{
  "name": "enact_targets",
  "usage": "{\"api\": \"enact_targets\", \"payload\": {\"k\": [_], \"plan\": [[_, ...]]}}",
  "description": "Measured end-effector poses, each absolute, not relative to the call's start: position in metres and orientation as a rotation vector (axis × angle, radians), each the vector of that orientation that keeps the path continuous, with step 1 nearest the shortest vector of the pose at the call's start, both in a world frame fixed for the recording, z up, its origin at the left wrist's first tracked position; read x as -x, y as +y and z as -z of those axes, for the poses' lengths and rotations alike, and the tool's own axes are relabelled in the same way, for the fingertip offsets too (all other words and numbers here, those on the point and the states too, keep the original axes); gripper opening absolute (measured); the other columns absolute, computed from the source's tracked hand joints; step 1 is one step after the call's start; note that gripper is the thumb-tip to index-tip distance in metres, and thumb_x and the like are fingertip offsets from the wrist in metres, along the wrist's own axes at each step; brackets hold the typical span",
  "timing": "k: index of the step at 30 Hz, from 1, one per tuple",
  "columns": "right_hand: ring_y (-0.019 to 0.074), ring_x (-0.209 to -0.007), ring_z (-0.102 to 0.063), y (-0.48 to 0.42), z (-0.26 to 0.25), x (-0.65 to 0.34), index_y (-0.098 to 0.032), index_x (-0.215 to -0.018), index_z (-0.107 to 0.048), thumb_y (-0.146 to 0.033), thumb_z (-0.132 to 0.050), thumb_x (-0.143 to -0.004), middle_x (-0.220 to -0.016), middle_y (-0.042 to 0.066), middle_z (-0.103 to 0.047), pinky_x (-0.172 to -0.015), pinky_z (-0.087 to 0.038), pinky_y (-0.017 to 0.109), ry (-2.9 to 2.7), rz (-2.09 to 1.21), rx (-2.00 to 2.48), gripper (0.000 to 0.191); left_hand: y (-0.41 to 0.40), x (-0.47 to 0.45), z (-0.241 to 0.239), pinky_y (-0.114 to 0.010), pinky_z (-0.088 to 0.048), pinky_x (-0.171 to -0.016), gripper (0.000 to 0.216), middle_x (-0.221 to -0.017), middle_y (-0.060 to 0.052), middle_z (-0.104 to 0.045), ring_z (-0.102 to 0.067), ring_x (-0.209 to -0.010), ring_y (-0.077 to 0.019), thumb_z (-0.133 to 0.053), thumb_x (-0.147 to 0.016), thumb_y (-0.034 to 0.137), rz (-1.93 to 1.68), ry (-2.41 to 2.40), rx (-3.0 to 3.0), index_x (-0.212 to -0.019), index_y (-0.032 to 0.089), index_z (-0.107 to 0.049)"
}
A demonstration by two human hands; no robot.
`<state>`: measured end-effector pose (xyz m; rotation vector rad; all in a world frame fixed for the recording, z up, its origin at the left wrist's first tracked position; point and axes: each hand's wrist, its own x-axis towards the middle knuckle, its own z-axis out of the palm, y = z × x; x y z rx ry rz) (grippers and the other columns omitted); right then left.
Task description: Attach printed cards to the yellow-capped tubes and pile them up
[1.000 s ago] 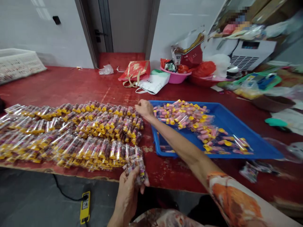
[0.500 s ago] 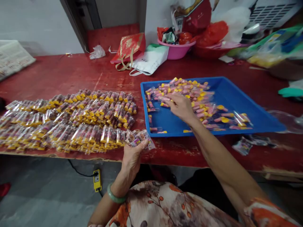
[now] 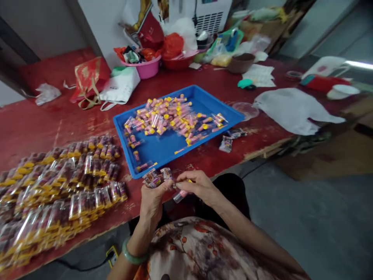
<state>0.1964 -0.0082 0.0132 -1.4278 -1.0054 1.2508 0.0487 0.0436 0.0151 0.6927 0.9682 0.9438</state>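
Note:
My left hand (image 3: 153, 200) is closed on a small bunch of printed plastic sleeves (image 3: 152, 179), which fan out above the thumb. Close beside it, my right hand (image 3: 202, 188) pinches a small pink tube (image 3: 180, 195) with a clear end and a bit of yellow showing. The fingertips of both hands meet in front of my body, near the table's front edge. Just beyond them, a blue tray (image 3: 171, 147) holds a loose heap of pink tubes with yellow caps (image 3: 159, 116).
Stacked rows of tubes in printed sleeves (image 3: 67, 179) lie at the left. More printed sleeves (image 3: 225, 144) lie right of the tray. Bags and a pink basin (image 3: 147, 68) stand behind. A white plastic bag (image 3: 288, 107) lies at the right.
My right hand has come from the tray to my left hand and now has a pink tube. The left hand still holds the sleeves. The view has swung right.

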Motion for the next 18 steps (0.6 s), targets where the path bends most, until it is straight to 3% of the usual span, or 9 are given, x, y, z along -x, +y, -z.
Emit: {"api": "enact_targets", "payload": {"k": [4,10,18], "plan": [[0.0114,-0.057,-0.05,-0.015,-0.02,-0.207,-0.016,-0.064,-0.067,-0.035,-0.064,-0.076,-0.057,-0.001,-0.06,-0.055,-0.033,0.024,-1.011,-1.144,1.487,0.023,0.04,-0.059,-0.02,-0.03,-0.055,-0.077,0.034,-0.085,-0.004,-0.074,-0.068,-0.076,-0.0178,-0.088,-0.054,0.018,-0.85,0.949,-0.677,-0.084,0.015,-0.072],[0.0126,-0.066,-0.057,-0.053,-0.012,-0.227,-0.019,-0.08,-0.069,-0.037,-0.071,-0.079,-0.073,-0.001,-0.065,-0.06,-0.042,0.023,-0.943,-0.934,1.439,0.018,0.042,-0.069,-0.022,-0.022,-0.054,-0.057,0.043,-0.075,0.001,-0.071,-0.064,-0.062,-0.0124,-0.091,-0.047,0.019,-0.936,0.998,-0.507,-0.084,0.015,-0.069],[0.0145,-0.079,-0.063,-0.068,-0.014,-0.21,-0.021,-0.092,-0.067,-0.016,-0.068,-0.082,-0.087,0.001,-0.067,-0.072,-0.051,0.027,-1.14,-0.34,1.339,0.011,0.032,-0.079,-0.02,-0.021,-0.055,-0.051,0.041,-0.069,0.0,-0.068,-0.062,-0.055,-0.0114,-0.092,-0.048,0.024,-0.79,0.925,-0.363,-0.079,0.013,-0.067]]}}
